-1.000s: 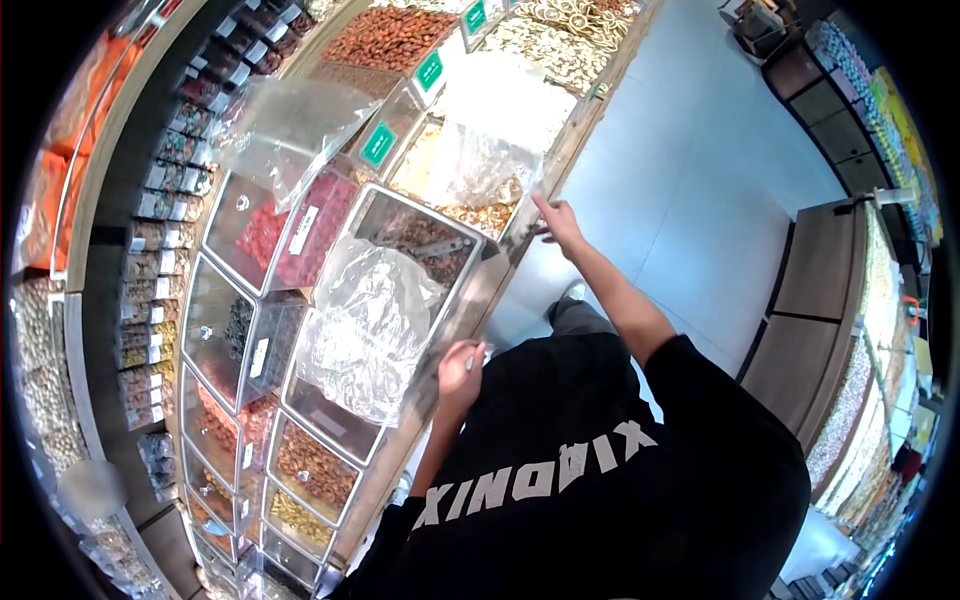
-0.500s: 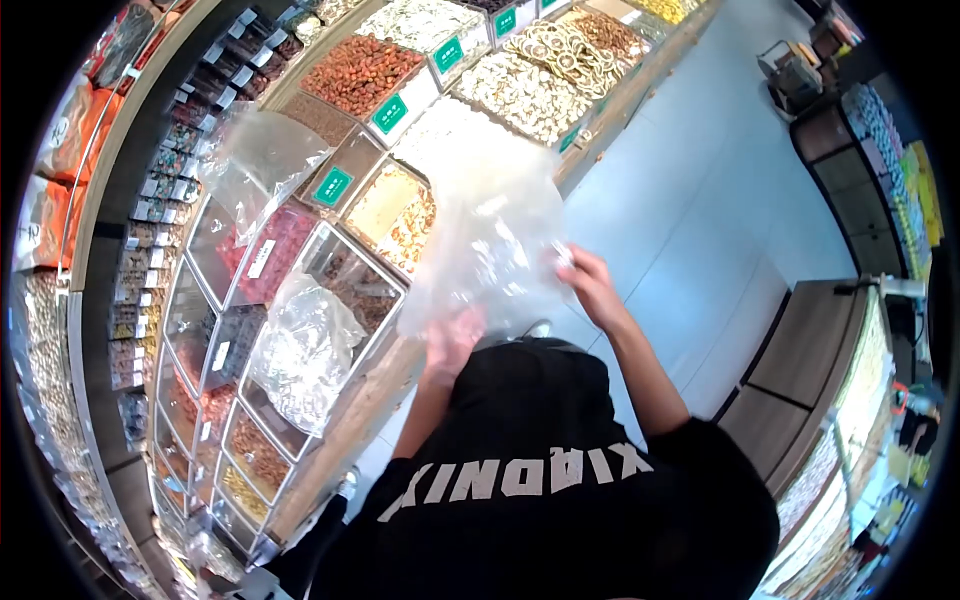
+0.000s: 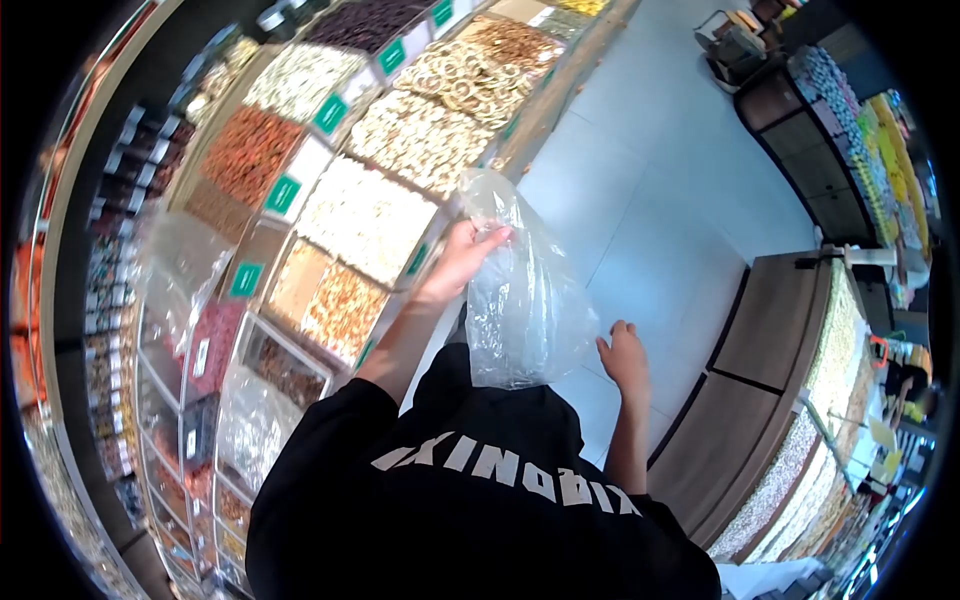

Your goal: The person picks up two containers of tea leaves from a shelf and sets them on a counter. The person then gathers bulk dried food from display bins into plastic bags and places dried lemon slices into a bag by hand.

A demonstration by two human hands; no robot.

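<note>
A clear plastic bag [image 3: 530,310] hangs in front of my body, with its top edge beside the corner of the display. My left hand [image 3: 465,258] is closed on the bag's upper left side, the thumb lying over the plastic. To the right of the bag is my right hand [image 3: 622,352], raised near its lower right edge with the fingers bent. Whether the right fingers touch or pinch any plastic is too small to tell. Nearest to the left hand are a bin of pale white pieces [image 3: 368,215] and a bin of sliced pale dried food [image 3: 420,140].
Lidded bins [image 3: 285,350] line the left side, with crumpled plastic [image 3: 255,425] on one and another plastic sheet [image 3: 185,265] behind. Bins of orange-red dried goods [image 3: 248,155] stand farther up. Grey floor [image 3: 660,190] lies beyond, and a wooden counter [image 3: 765,320] is at the right.
The bag has moved from lying between both hands to hanging from my left hand. My left hand has gone up; my right hand has moved down and right, away from the bag's side. The view has shifted.
</note>
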